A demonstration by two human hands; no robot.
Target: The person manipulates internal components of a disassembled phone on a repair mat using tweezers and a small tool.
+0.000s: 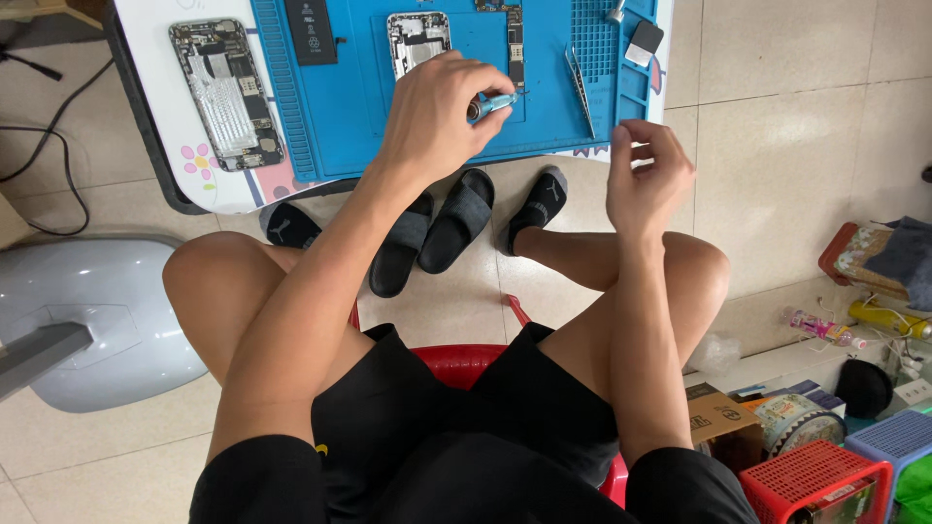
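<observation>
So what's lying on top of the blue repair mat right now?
On the blue repair mat: a black battery, an opened phone body, a circuit board strip and tweezers. The left hand, holding a screwdriver, covers part.

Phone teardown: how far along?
Done: two phone shells lie opened, one on the white table, one on the blue mat; battery and board lie apart on it. In hand: left hand holds a screwdriver over the mat; right hand is raised, empty. Left: nothing is reassembled; tweezers lie unused.
</observation>
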